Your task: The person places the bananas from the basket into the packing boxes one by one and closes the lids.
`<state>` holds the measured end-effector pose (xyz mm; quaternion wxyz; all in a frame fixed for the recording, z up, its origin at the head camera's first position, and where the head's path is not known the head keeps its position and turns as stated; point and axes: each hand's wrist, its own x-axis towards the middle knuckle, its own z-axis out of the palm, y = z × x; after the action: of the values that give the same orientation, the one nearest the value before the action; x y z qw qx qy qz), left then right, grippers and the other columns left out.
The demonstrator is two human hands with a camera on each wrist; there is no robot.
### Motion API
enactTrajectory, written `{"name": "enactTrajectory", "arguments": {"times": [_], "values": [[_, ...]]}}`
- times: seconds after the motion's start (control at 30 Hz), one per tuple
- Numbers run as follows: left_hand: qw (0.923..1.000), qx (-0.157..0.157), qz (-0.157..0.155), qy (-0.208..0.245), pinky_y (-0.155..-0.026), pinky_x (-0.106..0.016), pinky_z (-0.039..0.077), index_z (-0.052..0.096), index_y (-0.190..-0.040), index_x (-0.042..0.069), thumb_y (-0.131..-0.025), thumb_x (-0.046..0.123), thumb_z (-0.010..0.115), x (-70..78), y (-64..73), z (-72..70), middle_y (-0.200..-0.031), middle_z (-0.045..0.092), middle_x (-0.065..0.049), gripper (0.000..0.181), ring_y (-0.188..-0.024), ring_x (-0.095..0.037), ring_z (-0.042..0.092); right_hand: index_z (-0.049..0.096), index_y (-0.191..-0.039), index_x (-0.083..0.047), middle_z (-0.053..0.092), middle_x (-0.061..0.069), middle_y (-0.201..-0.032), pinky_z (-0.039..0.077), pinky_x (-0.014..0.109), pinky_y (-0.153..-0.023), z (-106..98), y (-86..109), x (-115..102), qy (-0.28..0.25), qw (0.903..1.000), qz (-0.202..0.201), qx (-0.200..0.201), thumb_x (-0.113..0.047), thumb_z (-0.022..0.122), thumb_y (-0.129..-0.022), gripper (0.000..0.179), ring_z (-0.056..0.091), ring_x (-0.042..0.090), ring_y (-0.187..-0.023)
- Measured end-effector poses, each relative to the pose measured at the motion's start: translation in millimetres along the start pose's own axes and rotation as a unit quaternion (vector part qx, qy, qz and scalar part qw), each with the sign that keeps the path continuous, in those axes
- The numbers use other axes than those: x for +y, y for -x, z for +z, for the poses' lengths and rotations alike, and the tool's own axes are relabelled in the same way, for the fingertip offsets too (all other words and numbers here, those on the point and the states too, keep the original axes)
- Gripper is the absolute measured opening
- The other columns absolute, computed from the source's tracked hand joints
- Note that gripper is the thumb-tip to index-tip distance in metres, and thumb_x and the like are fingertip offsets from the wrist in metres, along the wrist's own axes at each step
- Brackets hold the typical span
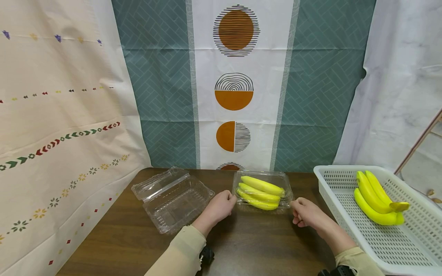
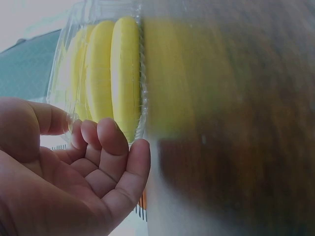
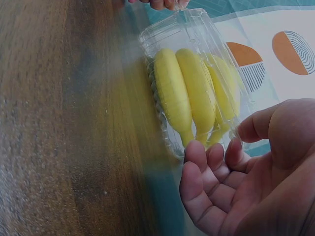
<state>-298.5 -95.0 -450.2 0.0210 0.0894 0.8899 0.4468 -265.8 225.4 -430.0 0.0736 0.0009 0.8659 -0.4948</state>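
A clear plastic clamshell container (image 1: pixel 263 174) with its lid down sits near the table's back edge, a bunch of yellow bananas (image 1: pixel 260 193) inside it. At its left end, my left hand (image 1: pixel 221 207) pinches the rim between thumb and index finger. The left wrist view shows the other fingers (image 2: pixel 112 140) curled beside the container wall. My right hand (image 1: pixel 307 214) pinches the rim at the opposite end, thumb (image 3: pixel 256 125) against index finger. In the right wrist view the banana stems point toward this hand.
A second clear clamshell (image 1: pixel 176 207) lies with its lid up on the left of the brown table (image 1: pixel 255 245). On the right stands a white perforated basket (image 1: pixel 362 245) holding more bananas (image 1: pixel 378 199). Patterned cloths (image 1: pixel 159 84) hang behind and at the sides.
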Motion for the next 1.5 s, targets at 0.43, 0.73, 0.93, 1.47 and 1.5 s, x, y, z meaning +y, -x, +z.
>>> {"name": "enactTrajectory", "arguments": {"times": [0.43,0.73,0.93,1.47,1.5], "values": [[1.0,-0.004,0.002,0.002,-0.057,-0.034,0.042,0.055,-0.084,0.012,-0.111,0.022,0.053,2.0,0.2,-0.3,-0.073,0.059,-0.005,0.03,-0.06,-0.021,0.053,0.05,-0.089,-0.004,0.054,0.01,-0.078,0.058,0.036,-0.067,0,1.8,0,-0.002,1.0,0.0,0.004,-0.014,0.048,-0.107,0.021,0.067,0.025,-0.074],[0.9999,0.0,0.009,-0.007,-0.054,-0.034,0.043,0.053,-0.081,0.014,-0.11,0.023,0.054,-0.9,-0.9,-0.3,-0.071,0.058,-0.002,0.03,-0.058,-0.019,0.053,0.05,-0.088,-0.004,0.055,0.01,-0.078,0.057,0.034,-0.065,1,2.6,-1,-0.002,1.0,0.001,0.005,-0.013,0.047,-0.104,0.018,0.064,0.024,-0.073],[0.9999,-0.002,0.008,-0.009,-0.053,-0.037,0.04,0.052,-0.079,0.012,-0.108,0.021,0.054,-11.0,-10.3,4.2,-0.069,0.057,-0.004,0.031,-0.056,-0.022,0.05,0.051,-0.086,-0.004,0.056,0.01,-0.077,0.057,0.034,-0.065,2,3.3,-1,0.002,0.9999,-0.006,0.009,-0.012,0.048,-0.103,0.019,0.064,0.024,-0.072],[0.9997,-0.001,-0.023,0.001,-0.057,-0.034,0.04,0.055,-0.085,0.01,-0.115,0.023,0.055,15.6,9.5,-3.3,-0.073,0.058,-0.004,0.033,-0.061,-0.018,0.05,0.053,-0.085,-0.005,0.058,0.009,-0.079,0.057,0.035,-0.064,0,0.6,-1,0.05,0.9985,-0.004,0.022,-0.017,0.047,-0.106,0.025,0.064,0.022,-0.072],[0.9997,0.0,-0.025,-0.001,-0.058,-0.034,0.04,0.055,-0.087,0.009,-0.115,0.024,0.056,15.7,9.6,-3.6,-0.074,0.058,-0.005,0.032,-0.061,-0.019,0.05,0.054,-0.085,-0.005,0.059,0.009,-0.079,0.058,0.035,-0.064,0,0.6,-1,0.056,0.9981,-0.005,0.023,-0.018,0.048,-0.107,0.026,0.064,0.022,-0.072]]}}
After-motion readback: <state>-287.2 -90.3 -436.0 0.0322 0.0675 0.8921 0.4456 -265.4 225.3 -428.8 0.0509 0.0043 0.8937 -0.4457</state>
